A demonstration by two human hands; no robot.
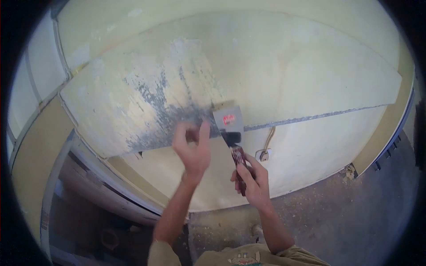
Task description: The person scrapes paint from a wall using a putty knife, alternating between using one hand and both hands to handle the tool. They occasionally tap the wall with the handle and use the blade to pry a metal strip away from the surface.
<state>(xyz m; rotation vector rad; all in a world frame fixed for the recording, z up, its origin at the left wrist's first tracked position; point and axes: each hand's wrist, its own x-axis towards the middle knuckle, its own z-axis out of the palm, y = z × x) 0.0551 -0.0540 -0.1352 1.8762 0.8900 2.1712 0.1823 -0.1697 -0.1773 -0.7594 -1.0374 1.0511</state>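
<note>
My right hand (254,179) grips the dark reddish-brown handle of a putty knife (227,119). Its wide metal blade points upward and bears a red label. The blade is at the front edge of a pale painted slab (301,66); whether it touches the surface cannot be made out. To the left of the blade, my left hand (193,153) is raised by the same edge. Its thumb and fingers are bent with a gap between them, slightly blurred, and nothing shows in them. Dark grey scraped streaks (155,95) mark the slab beyond that hand.
Below the slab, a wall socket (264,155) has a loose cable hanging to it. Crumbs are scattered on the grey floor (319,217). At the left stands a frame (49,186) beside a dark recess.
</note>
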